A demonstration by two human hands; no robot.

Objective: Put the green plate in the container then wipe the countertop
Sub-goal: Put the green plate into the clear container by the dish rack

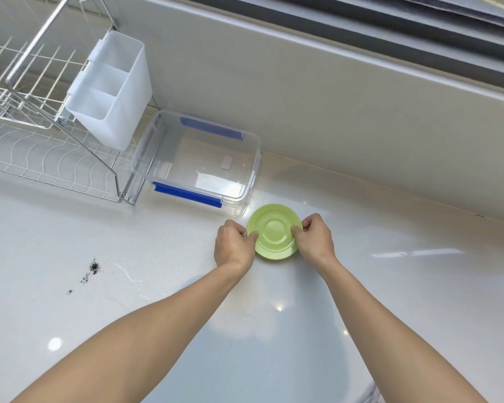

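Sitting between both hands, left (234,244) and right (314,239), each pinching its rim: green plate (274,231).

Single head-worn camera looks steeply down, close over the countertop (274,330).

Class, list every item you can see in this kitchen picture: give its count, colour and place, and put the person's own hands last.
green plate: one, light green, on the countertop just in front of the container, held at both edges.
container: one, clear plastic with blue clips, lidless, against the wall, right of the rack.
dish rack: one, silver and white wire, far left.
cutlery holder: one, translucent white, hung on the rack's right side.
dark crumbs: one scatter, black, on the countertop at the left.
water streak: one, clear, right of the crumbs.
countertop: one, glossy white.
left hand: one, pinches the plate's left rim.
right hand: one, pinches the plate's right rim.
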